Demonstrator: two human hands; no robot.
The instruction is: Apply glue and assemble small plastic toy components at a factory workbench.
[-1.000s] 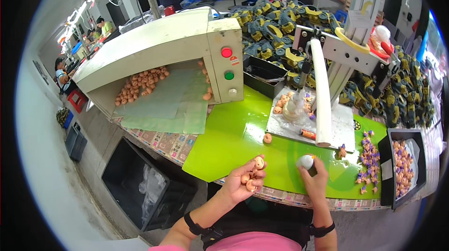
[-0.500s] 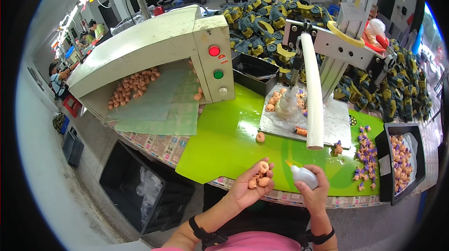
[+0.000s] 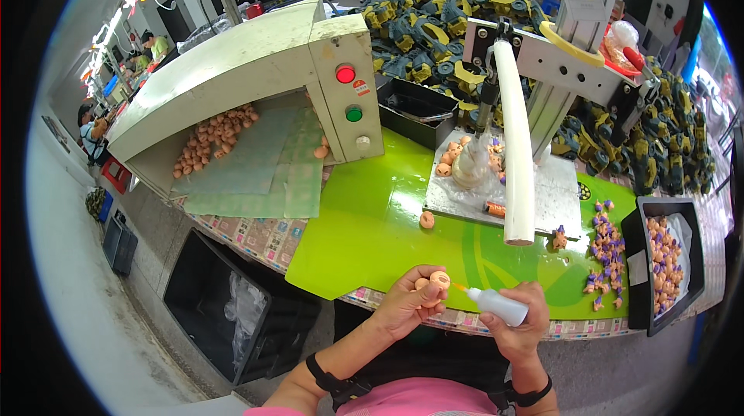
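Note:
My left hand (image 3: pixel 407 306) holds a few small orange toy heads (image 3: pixel 436 281), one raised at the fingertips. My right hand (image 3: pixel 518 324) grips a small white squeeze bottle (image 3: pixel 496 306) laid sideways, its orange nozzle pointing left and almost touching the raised head. Both hands hover over the near edge of the bright green table mat (image 3: pixel 372 230). One loose orange head (image 3: pixel 426 220) lies on the mat farther out.
A cream machine (image 3: pixel 256 67) with red and green buttons holds many orange heads on the left. A white lever handle (image 3: pixel 518 144) hangs over a metal plate. A black tray (image 3: pixel 665 261) of parts sits right, purple-orange pieces (image 3: pixel 603 253) beside it. A black bin (image 3: pixel 232 307) stands below.
The right hand has tipped the white bottle from upright to sideways and brought its nozzle to the head in my left hand. The hands have come closer together.

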